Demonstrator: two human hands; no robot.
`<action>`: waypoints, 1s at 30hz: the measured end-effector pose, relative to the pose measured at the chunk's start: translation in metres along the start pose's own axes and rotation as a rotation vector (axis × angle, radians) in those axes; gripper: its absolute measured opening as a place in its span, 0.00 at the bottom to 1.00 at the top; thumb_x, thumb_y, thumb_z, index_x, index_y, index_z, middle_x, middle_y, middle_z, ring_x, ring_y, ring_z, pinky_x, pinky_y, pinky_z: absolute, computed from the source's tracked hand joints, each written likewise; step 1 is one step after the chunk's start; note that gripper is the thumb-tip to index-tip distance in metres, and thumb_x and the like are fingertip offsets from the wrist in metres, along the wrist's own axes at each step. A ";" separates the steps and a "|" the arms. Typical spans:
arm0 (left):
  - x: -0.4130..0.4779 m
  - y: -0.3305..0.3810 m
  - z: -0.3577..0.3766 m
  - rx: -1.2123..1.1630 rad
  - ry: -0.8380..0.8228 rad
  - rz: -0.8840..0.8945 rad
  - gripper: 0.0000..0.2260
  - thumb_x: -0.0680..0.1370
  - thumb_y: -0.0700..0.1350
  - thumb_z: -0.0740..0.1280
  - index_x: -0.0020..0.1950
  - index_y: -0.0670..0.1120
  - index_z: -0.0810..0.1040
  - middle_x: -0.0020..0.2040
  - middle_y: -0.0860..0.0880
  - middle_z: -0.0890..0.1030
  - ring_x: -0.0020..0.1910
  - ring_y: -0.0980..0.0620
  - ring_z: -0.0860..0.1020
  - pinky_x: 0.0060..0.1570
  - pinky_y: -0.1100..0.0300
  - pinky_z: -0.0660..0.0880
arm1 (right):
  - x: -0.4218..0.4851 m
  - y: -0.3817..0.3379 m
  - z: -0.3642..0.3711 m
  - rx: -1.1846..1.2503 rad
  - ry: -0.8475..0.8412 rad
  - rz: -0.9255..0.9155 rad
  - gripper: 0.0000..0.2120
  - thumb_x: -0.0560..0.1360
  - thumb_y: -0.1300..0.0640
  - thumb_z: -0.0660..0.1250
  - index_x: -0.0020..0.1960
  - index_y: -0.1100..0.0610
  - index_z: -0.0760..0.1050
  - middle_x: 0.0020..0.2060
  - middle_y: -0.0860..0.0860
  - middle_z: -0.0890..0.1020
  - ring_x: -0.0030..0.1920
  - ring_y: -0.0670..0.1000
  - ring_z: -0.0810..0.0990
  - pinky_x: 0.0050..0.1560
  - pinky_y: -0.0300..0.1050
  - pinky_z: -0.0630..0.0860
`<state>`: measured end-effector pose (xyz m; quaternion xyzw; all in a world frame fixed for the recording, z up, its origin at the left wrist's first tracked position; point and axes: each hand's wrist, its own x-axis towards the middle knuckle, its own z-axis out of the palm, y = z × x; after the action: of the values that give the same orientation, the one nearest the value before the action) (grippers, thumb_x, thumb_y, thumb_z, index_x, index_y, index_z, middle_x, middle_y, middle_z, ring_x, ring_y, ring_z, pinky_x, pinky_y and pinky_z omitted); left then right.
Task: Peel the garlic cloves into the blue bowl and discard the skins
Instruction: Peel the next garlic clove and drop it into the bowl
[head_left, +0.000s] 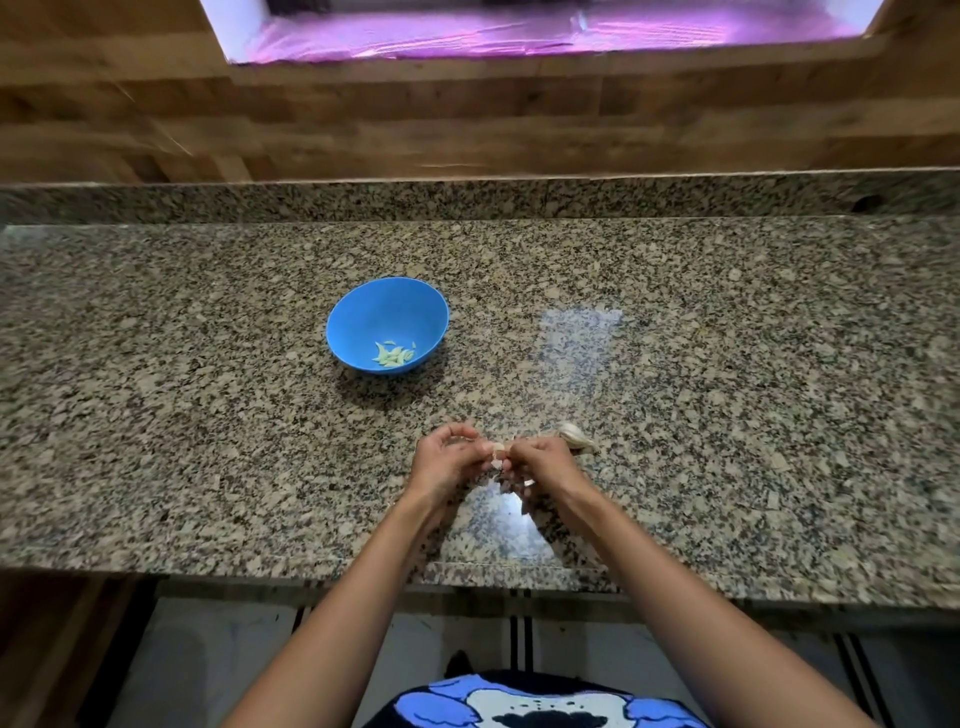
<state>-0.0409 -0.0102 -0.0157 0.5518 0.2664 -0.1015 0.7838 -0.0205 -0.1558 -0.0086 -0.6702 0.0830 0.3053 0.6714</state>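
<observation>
Granite counter (208, 415) holds the blue bowl (363, 306); nearer than it, left hand (447, 460) and right hand (543, 460) pinch a garlic clove (497, 454), peeling. Next, probably, strip the skin.

Your speckled granite bench (208, 415) carries the blue bowl (387, 312) and, well apart, a garlic bulb (574, 435).

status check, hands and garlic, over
Both busy: left hand and right hand pinching one garlic clove. Few peeled cloves in blue bowl. Rest of the garlic bulb beside right hand; path to bowl open.
</observation>
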 end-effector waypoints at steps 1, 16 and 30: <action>0.001 0.002 -0.001 0.034 0.016 0.017 0.10 0.72 0.31 0.69 0.52 0.36 0.74 0.44 0.38 0.81 0.34 0.49 0.80 0.34 0.62 0.78 | 0.000 0.000 -0.002 -0.019 0.017 -0.030 0.12 0.77 0.63 0.60 0.38 0.62 0.77 0.28 0.52 0.77 0.24 0.45 0.73 0.22 0.36 0.66; 0.005 0.000 0.002 0.259 0.005 0.073 0.03 0.76 0.33 0.66 0.48 0.39 0.73 0.42 0.41 0.80 0.35 0.52 0.79 0.37 0.64 0.76 | 0.006 0.007 0.003 0.011 0.164 -0.165 0.04 0.74 0.64 0.67 0.44 0.60 0.81 0.37 0.57 0.83 0.29 0.51 0.77 0.26 0.39 0.71; -0.004 0.000 0.007 0.747 0.145 0.409 0.05 0.72 0.40 0.72 0.47 0.48 0.82 0.43 0.54 0.83 0.41 0.59 0.80 0.41 0.68 0.78 | 0.010 0.007 -0.007 -0.086 0.161 -0.189 0.05 0.74 0.63 0.67 0.42 0.60 0.82 0.35 0.51 0.83 0.30 0.47 0.75 0.27 0.33 0.70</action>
<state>-0.0416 -0.0168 -0.0118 0.8448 0.1510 0.0056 0.5133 -0.0143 -0.1597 -0.0199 -0.7256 0.0598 0.1893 0.6588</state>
